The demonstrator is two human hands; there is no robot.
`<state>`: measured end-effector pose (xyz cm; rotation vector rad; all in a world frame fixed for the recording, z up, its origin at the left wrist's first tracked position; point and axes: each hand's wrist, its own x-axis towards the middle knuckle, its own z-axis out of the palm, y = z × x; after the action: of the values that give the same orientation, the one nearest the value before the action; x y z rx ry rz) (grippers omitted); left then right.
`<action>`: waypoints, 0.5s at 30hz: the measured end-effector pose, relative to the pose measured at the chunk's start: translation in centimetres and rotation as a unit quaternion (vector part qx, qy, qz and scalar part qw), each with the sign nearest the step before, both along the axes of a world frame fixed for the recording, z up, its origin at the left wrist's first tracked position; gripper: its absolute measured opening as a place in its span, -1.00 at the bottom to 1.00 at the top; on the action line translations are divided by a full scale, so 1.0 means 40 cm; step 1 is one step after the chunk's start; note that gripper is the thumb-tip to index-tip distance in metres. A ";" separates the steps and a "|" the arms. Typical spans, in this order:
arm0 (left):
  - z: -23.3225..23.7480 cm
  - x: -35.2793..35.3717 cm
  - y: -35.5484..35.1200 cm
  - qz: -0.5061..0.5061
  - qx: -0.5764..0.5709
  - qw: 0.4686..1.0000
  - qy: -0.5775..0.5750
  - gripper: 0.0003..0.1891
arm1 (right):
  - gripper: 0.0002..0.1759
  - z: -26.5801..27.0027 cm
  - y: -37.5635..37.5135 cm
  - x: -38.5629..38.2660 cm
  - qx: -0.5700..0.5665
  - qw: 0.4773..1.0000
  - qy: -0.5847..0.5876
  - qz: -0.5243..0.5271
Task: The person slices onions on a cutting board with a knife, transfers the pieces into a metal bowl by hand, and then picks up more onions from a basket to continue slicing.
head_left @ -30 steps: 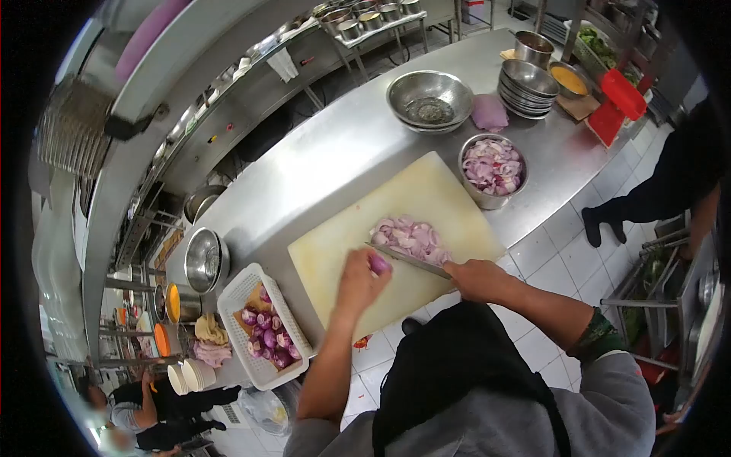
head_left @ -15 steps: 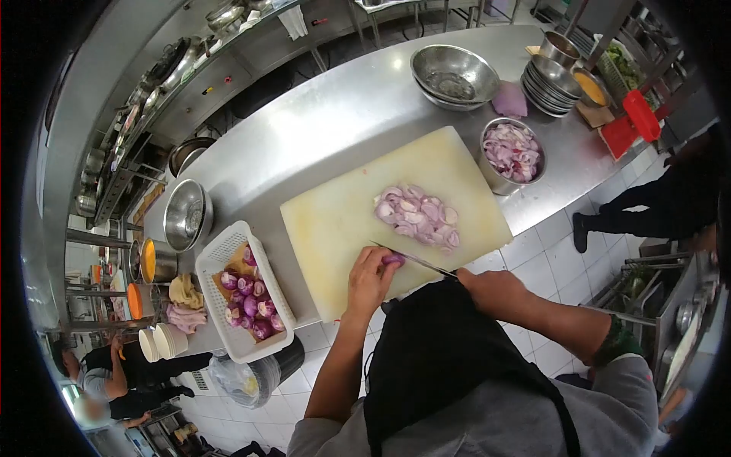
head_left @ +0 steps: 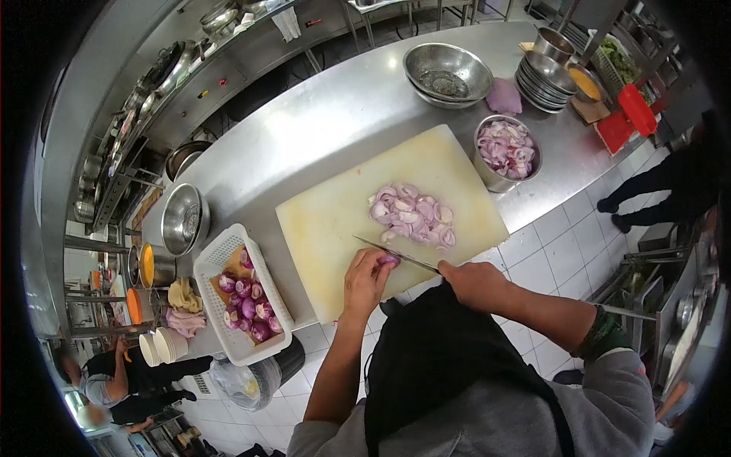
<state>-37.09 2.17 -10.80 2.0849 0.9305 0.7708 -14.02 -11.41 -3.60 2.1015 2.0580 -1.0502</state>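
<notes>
My left hand (head_left: 364, 280) presses a piece of purple onion (head_left: 389, 260) on the near part of the pale cutting board (head_left: 327, 217). My right hand (head_left: 470, 283) grips the handle of a knife (head_left: 403, 257), whose blade lies against the onion and points to the upper left. Just beyond the blade is a pile of sliced onion (head_left: 411, 215) on the board. Whole peeled onions (head_left: 247, 306) sit in a white basket (head_left: 276, 293) left of the board. A metal pot (head_left: 495, 180) at the right holds more sliced onion.
Metal bowls (head_left: 448, 72) stand at the back of the steel table (head_left: 304, 126), beside stacked bowls (head_left: 544, 82). Another metal bowl (head_left: 183, 219) is at the left. A lined bin (head_left: 247, 379) stands below the basket. Other people are at the far left and right.
My right hand and the knife have moved slightly left, and more of the blade extends past the onion. The person at the right has changed leg position.
</notes>
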 end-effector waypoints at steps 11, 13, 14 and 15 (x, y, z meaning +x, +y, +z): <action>-0.004 -0.003 -0.006 0.012 -0.001 1.000 -0.001 -0.78 | -0.66 0.020 0.001 0.001 -0.015 1.000 0.023 -0.005; -0.006 -0.003 -0.010 0.015 -0.001 1.000 0.004 -0.78 | -0.66 0.081 -0.005 0.002 -0.068 0.998 0.005 -0.001; -0.003 -0.004 -0.009 0.015 0.000 1.000 0.010 -0.78 | -0.66 0.066 -0.012 -0.002 -0.063 0.998 0.010 -0.004; -0.001 -0.004 -0.007 0.014 0.002 1.000 0.016 -0.78 | -0.67 0.035 -0.023 -0.008 -0.056 0.998 0.015 -0.008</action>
<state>-37.23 1.89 -10.85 2.0973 0.9791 0.7568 -14.33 -12.32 -2.22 2.0645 1.9482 -1.1779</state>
